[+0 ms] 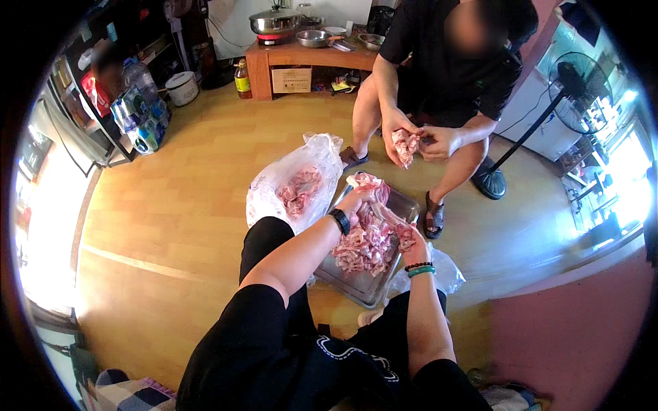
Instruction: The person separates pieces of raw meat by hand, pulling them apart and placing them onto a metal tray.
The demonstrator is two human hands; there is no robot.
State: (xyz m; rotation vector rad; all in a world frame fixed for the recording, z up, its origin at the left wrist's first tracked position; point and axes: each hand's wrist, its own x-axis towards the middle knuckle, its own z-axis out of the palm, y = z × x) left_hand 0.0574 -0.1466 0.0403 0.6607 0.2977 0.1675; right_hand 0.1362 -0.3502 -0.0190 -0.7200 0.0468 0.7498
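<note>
My left hand [354, 204], with a black watch at its wrist, grips a piece of raw meat [378, 190] above a metal tray [354, 293]. Its strip stretches across to my right hand [415, 250], which holds the other end and wears a dark beaded bracelet and a green bangle. Beneath both hands, a pile of raw meat pieces [365, 246] lies on the tray. Left of the tray stands an open clear plastic bag [257, 192] with more raw meat [300, 190] inside. Another clear plastic bag [442, 272] lies by the tray's right side, partly behind my right wrist.
Across the tray sits another person [447, 77], holding a piece of meat [405, 146] in both hands. A standing fan [529, 123] is at the right. Behind, a wooden bench [259, 67] bears a lidded pan [275, 23] and bowls. An oil bottle [242, 79] stands beside it.
</note>
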